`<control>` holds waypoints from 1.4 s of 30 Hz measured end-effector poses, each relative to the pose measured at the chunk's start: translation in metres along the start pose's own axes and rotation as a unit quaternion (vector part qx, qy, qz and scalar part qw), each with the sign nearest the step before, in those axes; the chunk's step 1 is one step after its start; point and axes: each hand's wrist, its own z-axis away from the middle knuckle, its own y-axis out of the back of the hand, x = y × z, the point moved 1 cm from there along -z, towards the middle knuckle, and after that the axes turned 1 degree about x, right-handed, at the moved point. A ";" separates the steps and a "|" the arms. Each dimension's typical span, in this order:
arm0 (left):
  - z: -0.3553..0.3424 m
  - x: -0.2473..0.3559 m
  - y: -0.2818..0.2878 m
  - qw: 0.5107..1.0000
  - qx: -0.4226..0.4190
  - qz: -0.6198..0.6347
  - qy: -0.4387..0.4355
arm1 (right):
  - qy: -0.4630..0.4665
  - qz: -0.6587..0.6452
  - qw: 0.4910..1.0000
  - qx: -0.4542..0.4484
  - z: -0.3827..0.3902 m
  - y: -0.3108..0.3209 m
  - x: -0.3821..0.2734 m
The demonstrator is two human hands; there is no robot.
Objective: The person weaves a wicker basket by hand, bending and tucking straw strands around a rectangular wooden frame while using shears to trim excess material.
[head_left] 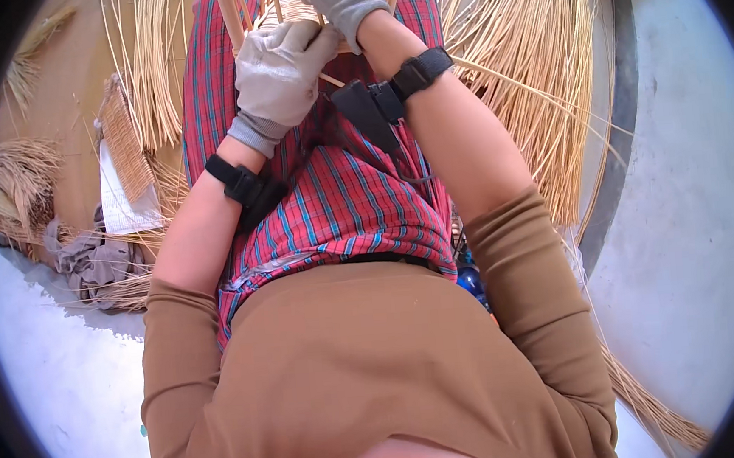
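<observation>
At the top of the head view, a pale woven wicker piece (285,8) with upright rods rests over my lap, partly cut off by the picture's edge. My left hand (280,78), in a pale grey glove, is closed at its near side, with thumb and fingers pinched on the weave. Just beyond and to the right, my right hand (348,2), gloved too, bends over the piece with fingers curled. Its fingertips are mostly hidden. A thicker wooden rod (229,16) stands at the piece's left side. A thin strand (332,80) sticks out below my hands.
Long loose canes (527,82) spread at the right, with another bunch (151,65) at the left. A woven mat (128,143), a white sheet (122,195), grey cloth (101,260) and a tied bundle (21,181) lie left. Red checked cloth (331,202) covers my lap.
</observation>
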 end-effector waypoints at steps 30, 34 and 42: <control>-0.013 -0.008 0.024 0.985 -0.026 -0.093 0.146 | 0.149 -0.110 0.978 -0.095 -0.059 0.112 -0.078; -0.009 -0.023 0.037 0.976 -0.034 -0.087 0.199 | -0.032 -0.255 0.903 -0.343 -0.070 0.115 -0.081; -0.006 -0.021 0.040 0.967 -0.102 -0.084 0.217 | -0.028 -0.254 0.871 -0.419 -0.057 0.101 -0.086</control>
